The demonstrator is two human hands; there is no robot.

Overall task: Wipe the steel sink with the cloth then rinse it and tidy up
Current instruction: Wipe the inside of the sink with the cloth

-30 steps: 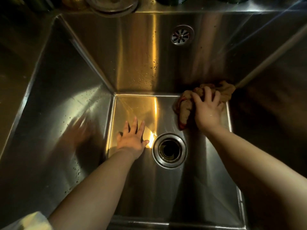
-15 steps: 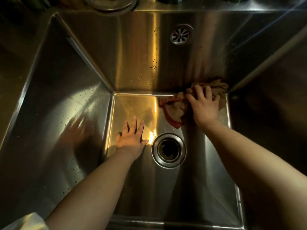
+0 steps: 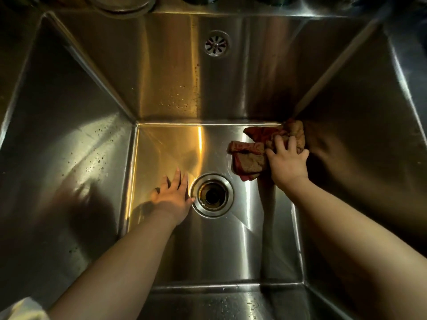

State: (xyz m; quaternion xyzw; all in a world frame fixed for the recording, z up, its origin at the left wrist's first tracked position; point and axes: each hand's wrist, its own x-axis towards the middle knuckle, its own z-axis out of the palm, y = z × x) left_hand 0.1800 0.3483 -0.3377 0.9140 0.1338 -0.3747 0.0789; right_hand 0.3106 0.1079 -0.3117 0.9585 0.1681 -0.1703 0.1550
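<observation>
Now the cloth, bunched a second ago in the far right corner of the steel sink, trails out across the floor toward the drain. The right hand grips it with curled fingers, so the wiping looks to be mid-course, with rinsing and tidying not begun. The left hand lies flat and straight-fingered beside the drain, thumb at its rim. Counted: one sink, one cloth, two hands, one drain, one overflow grille.
</observation>
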